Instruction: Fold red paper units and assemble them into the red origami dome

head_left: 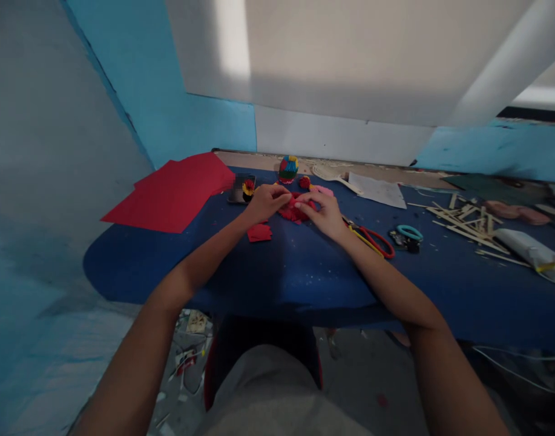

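Both hands meet over a round, ruffled red paper piece on the blue table. My left hand pinches its left and upper side with closed fingertips. From the right, my right hand pinches the same piece between thumb and fingers. Fingers hide part of it. Just below my left hand lie small red paper squares. Behind the hands sit a multicoloured ball and a small red ruffled ball. Scissors with red and yellow handles lie partly behind my right forearm.
Large red sheets cover the table's left part, near a phone. At right are a teal ring, thin wooden sticks and a white tool with a cord. A white slotted spoon and white paper lie at the back.
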Demonstrator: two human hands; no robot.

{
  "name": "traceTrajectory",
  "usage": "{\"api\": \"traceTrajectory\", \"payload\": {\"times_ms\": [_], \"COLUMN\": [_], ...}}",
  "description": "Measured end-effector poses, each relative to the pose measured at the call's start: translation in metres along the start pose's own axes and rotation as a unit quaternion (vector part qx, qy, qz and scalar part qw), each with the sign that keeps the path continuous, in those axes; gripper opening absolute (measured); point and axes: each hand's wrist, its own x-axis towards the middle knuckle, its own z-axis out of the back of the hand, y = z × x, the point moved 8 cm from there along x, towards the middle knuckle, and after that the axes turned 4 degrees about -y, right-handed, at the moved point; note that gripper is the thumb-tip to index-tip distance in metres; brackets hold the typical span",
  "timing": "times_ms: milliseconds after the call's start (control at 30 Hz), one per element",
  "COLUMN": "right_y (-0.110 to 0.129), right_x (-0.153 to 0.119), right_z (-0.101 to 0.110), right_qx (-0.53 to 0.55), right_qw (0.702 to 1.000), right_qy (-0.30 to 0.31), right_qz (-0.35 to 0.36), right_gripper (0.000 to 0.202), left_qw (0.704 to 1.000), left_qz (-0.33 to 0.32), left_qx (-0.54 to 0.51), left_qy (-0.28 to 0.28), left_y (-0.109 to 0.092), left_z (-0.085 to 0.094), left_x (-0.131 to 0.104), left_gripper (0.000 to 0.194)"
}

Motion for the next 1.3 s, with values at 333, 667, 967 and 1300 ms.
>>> {"api": "traceTrajectory", "payload": {"times_ms": [333,667,967,1300], "right_y": [0.02,0.019,-0.009,-0.052], "right_x": [-0.002,-0.001,0.001,-0.018], "right_z": [0.01,0.009,-0.006,-0.029], "right_qx": [-0.057,-0.073,-0.072,-0.203], "right_qw": [0.993,0.991,0.991,0.929], "right_qy": [-0.045,-0.01,0.107,0.308], "right_qz": [0.095,0.111,0.034,-0.033], "right_gripper": [0.018,0.017,0.021,0.024], "left_qw": [0.996,0.909,0.887,0.782], "left_qz": [-0.003,-0.272,-0.09,0.136], "left_qx": [0.006,0.315,0.439,0.541], "left_qy": [0.09,0.003,0.107,0.277], "left_y": [-0.014,-0.038,-0.008,0.04], "left_z": [-0.014,-0.01,0.004,0.042], "left_x": [-0.005,-0.018,-0.003,-0.011], "left_gripper": [0.027,0.035,0.028,0.036]}}
